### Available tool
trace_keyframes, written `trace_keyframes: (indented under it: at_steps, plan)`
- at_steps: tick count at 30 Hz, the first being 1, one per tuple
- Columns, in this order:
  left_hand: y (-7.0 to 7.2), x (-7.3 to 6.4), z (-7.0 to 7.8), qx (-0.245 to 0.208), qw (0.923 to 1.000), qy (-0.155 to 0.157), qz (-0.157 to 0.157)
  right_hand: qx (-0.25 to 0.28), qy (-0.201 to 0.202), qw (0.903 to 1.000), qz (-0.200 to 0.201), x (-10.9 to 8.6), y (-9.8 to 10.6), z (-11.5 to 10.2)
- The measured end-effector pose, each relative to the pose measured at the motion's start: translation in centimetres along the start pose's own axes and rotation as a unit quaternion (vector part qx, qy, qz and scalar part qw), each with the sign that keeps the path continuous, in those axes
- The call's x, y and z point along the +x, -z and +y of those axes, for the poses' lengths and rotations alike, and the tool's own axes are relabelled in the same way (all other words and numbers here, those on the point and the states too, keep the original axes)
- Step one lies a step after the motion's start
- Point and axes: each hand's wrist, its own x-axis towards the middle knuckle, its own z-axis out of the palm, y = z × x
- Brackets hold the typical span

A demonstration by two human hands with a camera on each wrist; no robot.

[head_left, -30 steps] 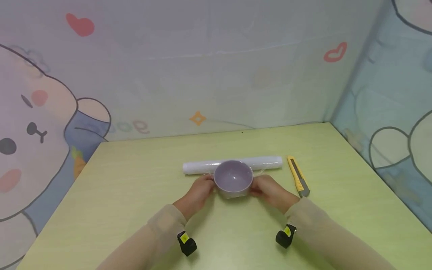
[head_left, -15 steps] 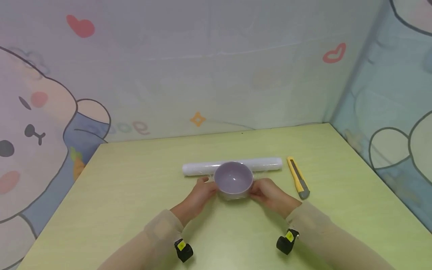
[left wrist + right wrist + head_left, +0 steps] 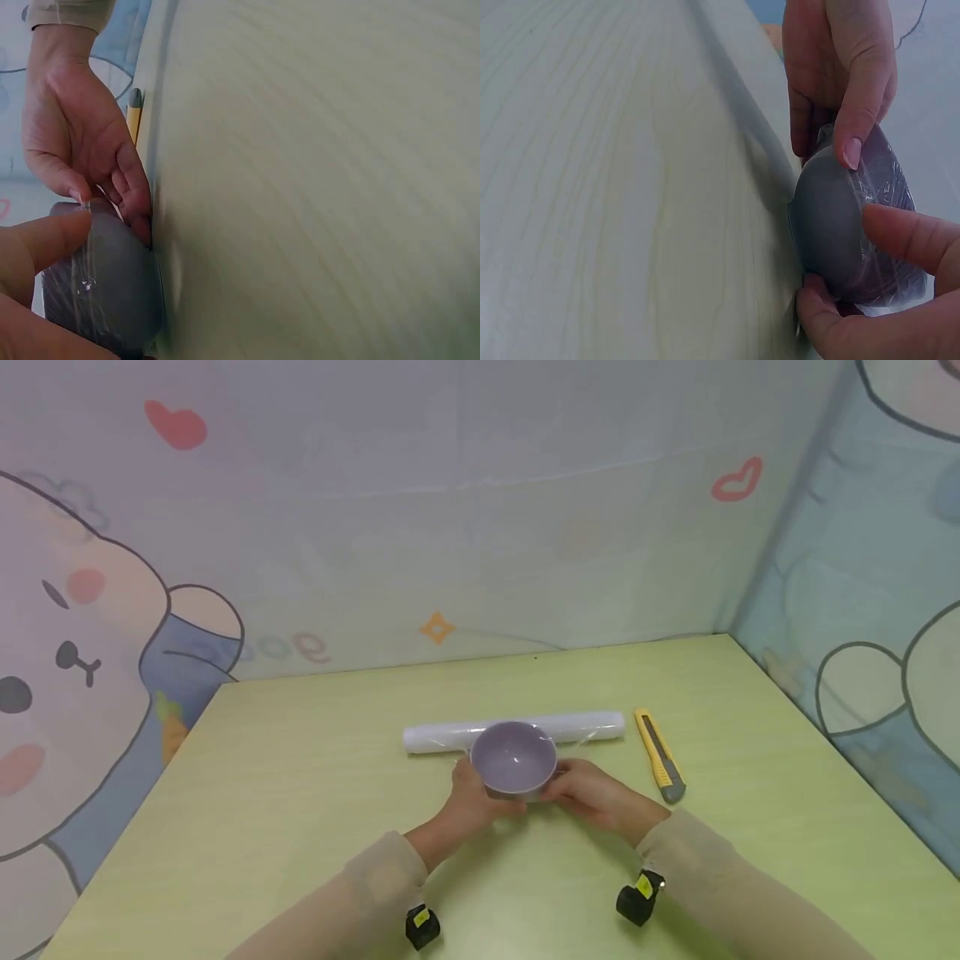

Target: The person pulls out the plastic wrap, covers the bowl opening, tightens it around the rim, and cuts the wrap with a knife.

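A small purple bowl (image 3: 513,758) sits upright near the middle of the table, with clear cling film (image 3: 889,191) wrapped over it and wrinkled down its side. My left hand (image 3: 472,806) holds the bowl at its left, with one digit stretched along the near side. In the right wrist view, that hand's thumb lies on the bowl's wall, at the film. On the opposite side my right hand (image 3: 600,793) grips the bowl, its thumb against the filmed wall and a fingertip (image 3: 817,296) low by the base. Part of each hand's fingers is hidden behind the bowl.
Just behind the bowl lies a white roll of cling film (image 3: 585,725). A yellow and grey utility knife (image 3: 660,756) rests to the right of the roll. The pale wooden table (image 3: 315,777) is bordered at the back by a cartoon-printed cloth (image 3: 375,527).
My left hand has shifted forward and right, bringing a digit round to the bowl's near side. The right hand has slid slightly toward the front. Film edges stick out more beside the bowl.
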Motion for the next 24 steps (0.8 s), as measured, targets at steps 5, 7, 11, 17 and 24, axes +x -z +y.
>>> trace_keyframes:
  at_steps: [5,7,11,17,24]
  plan:
    - [0.5,0.1,0.1,0.022,0.9997,-0.007,-0.006,-0.019,0.004,0.9998,0.003,0.2,-0.5,-0.2]
    - [0.8,0.2,0.1,0.027,0.9994,-0.016,-0.013,-0.033,0.008,0.9994,0.012,0.3,-0.8,-0.3]
    - [1.4,0.4,0.1,0.031,0.9982,-0.044,-0.028,-0.052,0.009,0.9979,0.037,0.5,-1.3,-0.4]
    - [1.9,0.6,0.0,0.01,0.9959,-0.079,-0.043,-0.048,-0.005,0.9965,0.068,0.5,-1.5,-0.4]
    - [1.8,1.2,0.1,-0.053,0.9903,-0.121,-0.044,-0.023,-0.016,0.9967,0.076,0.2,-1.6,-0.5]
